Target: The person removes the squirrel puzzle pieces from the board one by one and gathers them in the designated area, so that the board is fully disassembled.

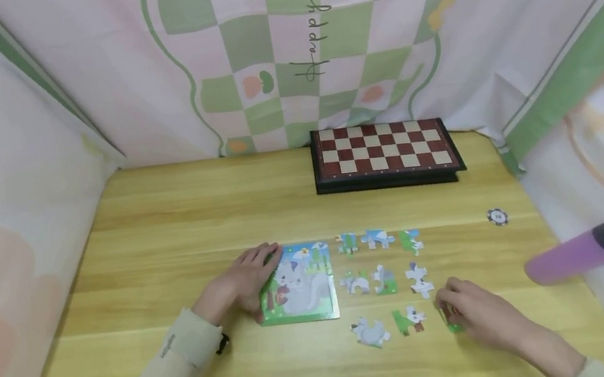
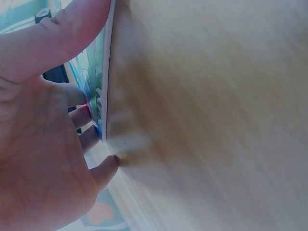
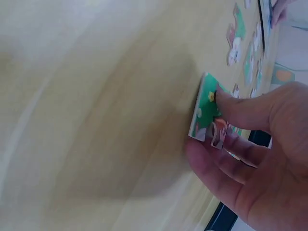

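Note:
In the head view my left hand (image 1: 246, 279) rests along the left edge of a square puzzle board (image 1: 304, 285) printed with a grey squirrel. Its fingers touch the upper left corner and its thumb lies by the lower left one; the left wrist view shows this edge close up. My right hand (image 1: 478, 312) pinches a green puzzle piece (image 3: 208, 103) with a yellow flower and an orange-red patch between thumb and fingers, near the tabletop. Beside it lies a green and white piece (image 1: 409, 320), with a grey piece (image 1: 371, 332) farther left.
Several more pieces lie in rows right of the board, including a blue-topped piece (image 1: 377, 238) and a white piece (image 1: 420, 280). A folded chessboard (image 1: 384, 151) stands at the back. At right are a round chip (image 1: 497, 217) and a purple cylinder (image 1: 563, 258).

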`<action>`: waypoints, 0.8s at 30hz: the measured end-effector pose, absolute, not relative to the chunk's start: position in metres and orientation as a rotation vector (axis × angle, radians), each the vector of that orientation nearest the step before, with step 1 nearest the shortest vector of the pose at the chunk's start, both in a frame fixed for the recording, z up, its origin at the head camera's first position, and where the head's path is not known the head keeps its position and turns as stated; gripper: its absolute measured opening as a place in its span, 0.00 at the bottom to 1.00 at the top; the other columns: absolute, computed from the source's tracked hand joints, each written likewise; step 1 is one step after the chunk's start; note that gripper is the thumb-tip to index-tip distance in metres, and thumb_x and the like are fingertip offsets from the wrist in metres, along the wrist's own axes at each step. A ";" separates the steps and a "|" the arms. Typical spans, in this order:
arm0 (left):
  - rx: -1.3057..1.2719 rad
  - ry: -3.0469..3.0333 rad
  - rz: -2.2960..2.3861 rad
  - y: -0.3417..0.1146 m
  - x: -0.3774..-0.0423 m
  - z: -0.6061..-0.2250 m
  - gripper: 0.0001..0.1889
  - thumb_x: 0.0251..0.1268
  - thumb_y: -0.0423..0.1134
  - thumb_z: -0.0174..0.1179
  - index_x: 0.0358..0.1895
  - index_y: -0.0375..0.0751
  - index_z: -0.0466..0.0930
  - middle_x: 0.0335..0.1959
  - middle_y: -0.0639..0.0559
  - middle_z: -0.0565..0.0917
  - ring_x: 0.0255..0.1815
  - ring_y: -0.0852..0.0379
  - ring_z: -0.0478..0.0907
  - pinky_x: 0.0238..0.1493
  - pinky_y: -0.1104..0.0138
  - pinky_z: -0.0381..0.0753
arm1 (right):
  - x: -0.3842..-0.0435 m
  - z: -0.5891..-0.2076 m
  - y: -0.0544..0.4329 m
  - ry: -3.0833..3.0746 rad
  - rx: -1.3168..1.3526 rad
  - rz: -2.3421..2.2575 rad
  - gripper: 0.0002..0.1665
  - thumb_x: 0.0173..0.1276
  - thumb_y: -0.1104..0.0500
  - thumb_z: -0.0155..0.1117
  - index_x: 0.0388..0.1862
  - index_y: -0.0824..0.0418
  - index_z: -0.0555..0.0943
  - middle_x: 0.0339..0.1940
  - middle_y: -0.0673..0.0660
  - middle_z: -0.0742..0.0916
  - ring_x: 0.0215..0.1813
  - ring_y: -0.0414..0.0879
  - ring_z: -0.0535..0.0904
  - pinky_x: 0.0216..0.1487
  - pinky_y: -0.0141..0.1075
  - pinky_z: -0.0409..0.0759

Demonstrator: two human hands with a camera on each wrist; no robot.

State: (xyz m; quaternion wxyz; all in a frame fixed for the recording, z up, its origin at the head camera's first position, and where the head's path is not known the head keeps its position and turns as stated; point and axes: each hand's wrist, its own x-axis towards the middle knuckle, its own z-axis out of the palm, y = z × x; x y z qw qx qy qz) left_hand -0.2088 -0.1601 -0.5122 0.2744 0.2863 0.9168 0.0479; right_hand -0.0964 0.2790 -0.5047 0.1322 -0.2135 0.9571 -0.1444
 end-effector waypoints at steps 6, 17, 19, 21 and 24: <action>0.756 2.464 0.123 -0.158 -0.208 -0.512 0.75 0.38 0.51 0.86 0.86 0.45 0.37 0.89 0.45 0.39 0.90 0.41 0.39 0.90 0.48 0.44 | -0.089 -0.506 0.273 2.961 -0.646 -0.142 0.25 0.50 0.62 0.83 0.49 0.53 0.85 0.43 0.47 0.86 0.44 0.41 0.83 0.40 0.34 0.89; 0.775 2.468 0.037 -0.155 -0.212 -0.512 0.75 0.38 0.53 0.85 0.86 0.45 0.37 0.89 0.46 0.40 0.90 0.43 0.40 0.90 0.47 0.44 | -0.099 -0.495 0.270 3.032 -0.725 -0.099 0.25 0.57 0.58 0.80 0.54 0.60 0.85 0.45 0.54 0.89 0.43 0.45 0.85 0.41 0.39 0.90; 0.771 2.472 0.033 -0.156 -0.213 -0.512 0.75 0.38 0.53 0.86 0.86 0.45 0.38 0.89 0.46 0.41 0.90 0.43 0.41 0.90 0.47 0.44 | -0.109 -0.484 0.268 3.037 -0.720 -0.157 0.23 0.61 0.59 0.76 0.55 0.63 0.84 0.47 0.59 0.89 0.46 0.50 0.87 0.46 0.45 0.91; 0.757 2.473 0.041 -0.156 -0.213 -0.512 0.75 0.37 0.52 0.86 0.86 0.45 0.40 0.88 0.46 0.43 0.89 0.43 0.42 0.90 0.45 0.44 | -0.120 -0.471 0.266 3.041 -0.708 -0.188 0.23 0.64 0.59 0.73 0.57 0.66 0.83 0.50 0.64 0.89 0.50 0.57 0.87 0.51 0.52 0.90; 0.746 2.472 0.060 -0.156 -0.214 -0.510 0.72 0.38 0.53 0.86 0.86 0.45 0.43 0.88 0.45 0.47 0.89 0.42 0.45 0.89 0.42 0.43 | -0.139 -0.452 0.263 3.063 -0.734 -0.228 0.23 0.68 0.60 0.70 0.59 0.69 0.81 0.54 0.69 0.87 0.53 0.64 0.86 0.55 0.58 0.88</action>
